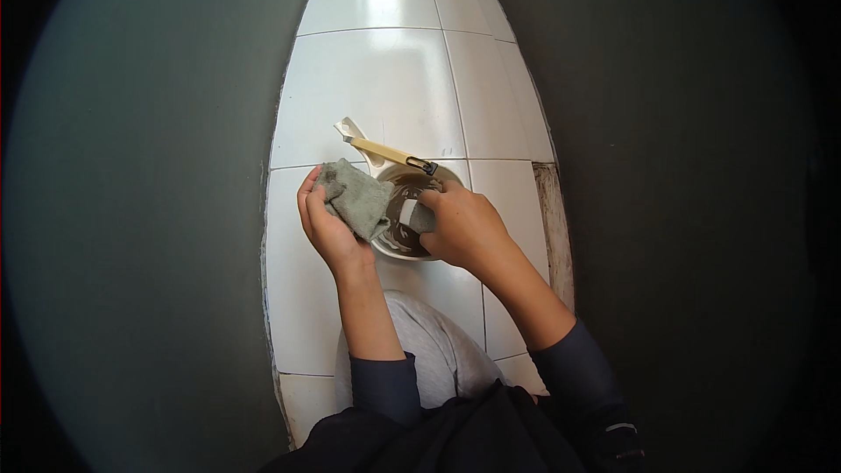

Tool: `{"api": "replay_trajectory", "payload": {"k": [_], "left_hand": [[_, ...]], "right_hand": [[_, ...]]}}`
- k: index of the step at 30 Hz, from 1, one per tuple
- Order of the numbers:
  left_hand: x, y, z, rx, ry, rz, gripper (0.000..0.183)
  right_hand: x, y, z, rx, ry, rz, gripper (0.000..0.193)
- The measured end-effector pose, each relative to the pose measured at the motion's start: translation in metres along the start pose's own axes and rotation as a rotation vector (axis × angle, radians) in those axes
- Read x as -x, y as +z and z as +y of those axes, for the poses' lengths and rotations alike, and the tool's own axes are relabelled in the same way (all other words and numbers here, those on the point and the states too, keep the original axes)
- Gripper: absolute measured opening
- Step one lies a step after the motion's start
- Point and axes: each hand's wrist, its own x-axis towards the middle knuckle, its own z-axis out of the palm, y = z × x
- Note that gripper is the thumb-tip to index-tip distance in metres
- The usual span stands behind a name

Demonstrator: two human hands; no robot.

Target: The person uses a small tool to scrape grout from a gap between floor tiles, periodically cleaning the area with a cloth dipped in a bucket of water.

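A folded grey-green cloth (357, 203) with dark smudges was gripped in the left hand (326, 228), fingers wrapped along its outer side. The right hand (464, 221) pinched a small grey-and-white piece (422, 217), its kind hard to tell behind the fingers, over the mouth of a white dipper (399, 256). The two hands were apart, with the dipper, brown and streaked with white inside, mostly between them. Just beyond the hands, a yellow utility knife (390, 152) lay across the dipper's rim and handle. White floor tiles (377, 92) stretched beneath and ahead of the hands, dark grey surfaces (158, 210) flanked both sides, and light grey trousers (420, 350) showed below, between the forearms.
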Motion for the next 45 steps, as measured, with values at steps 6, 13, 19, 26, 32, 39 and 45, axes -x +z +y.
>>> {"api": "replay_trajectory", "payload": {"k": [6,13,19,26,32,39,45], "left_hand": [[0.001,0.003,-0.003,-0.043,-0.048,-0.064,0.032],[0.039,0.035,-0.016,-0.109,-0.294,-0.521,0.031],[0.108,0.057,-0.104,-0.450,-0.539,-0.940,0.023],[0.125,0.062,-0.177,-0.658,-0.572,-0.879,0.021],[0.134,0.063,-0.195,-0.667,-0.630,-0.924,0.019],[0.084,0.069,-0.195,-0.617,-0.526,-0.703,0.021],[0.088,0.065,-0.192,-0.632,-0.520,-0.678,0.022]], "right_hand": [[0.016,-0.005,0.027,-0.198,-0.002,0.145,0.044],[0.124,0.012,0.124,-1.444,0.459,0.472,0.053],[0.202,0.066,0.190,-0.466,0.664,0.839,0.044],[0.210,0.092,0.186,-0.257,0.817,0.560,0.044],[0.158,0.080,0.201,-0.140,0.739,0.572,0.040],[0.104,0.059,0.227,-0.163,0.695,0.534,0.038],[0.199,0.093,0.196,-0.219,0.754,0.529,0.039]]}}
